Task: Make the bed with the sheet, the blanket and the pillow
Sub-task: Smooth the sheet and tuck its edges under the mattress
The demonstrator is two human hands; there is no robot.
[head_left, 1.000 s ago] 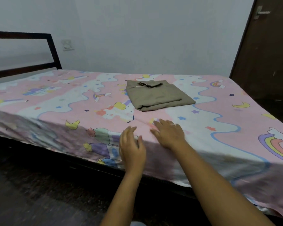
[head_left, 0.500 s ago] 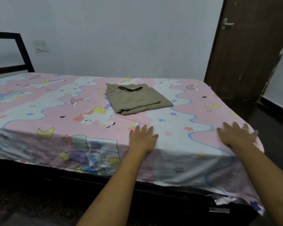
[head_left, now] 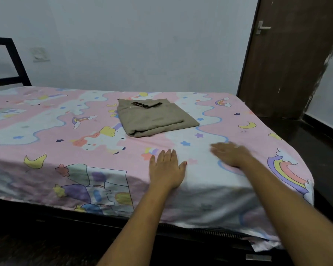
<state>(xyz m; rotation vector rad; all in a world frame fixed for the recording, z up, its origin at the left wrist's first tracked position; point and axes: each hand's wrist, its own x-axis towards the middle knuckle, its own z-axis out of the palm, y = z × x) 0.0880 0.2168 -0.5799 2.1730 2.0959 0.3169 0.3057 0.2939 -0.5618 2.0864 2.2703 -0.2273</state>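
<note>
A pink sheet (head_left: pixel 46 143) printed with rainbows, moons and stars covers the bed and hangs over its near side. A folded olive-brown blanket (head_left: pixel 154 117) lies in the middle of the bed, beyond both hands. My left hand (head_left: pixel 166 168) presses flat on the sheet near the front edge, fingers straight. My right hand (head_left: pixel 232 153) lies flat on the sheet to its right, blurred by motion. No pillow is in view.
A dark metal headboard (head_left: pixel 13 60) stands at the far left. The white wall runs along the bed's far side. A brown door (head_left: pixel 288 54) with a metal handle stands past the bed's right end. Dark floor lies in front and to the right.
My right hand slid out to the sheet's right corner and has now swept back leftward toward the left hand. The left hand stays pressed in place.
</note>
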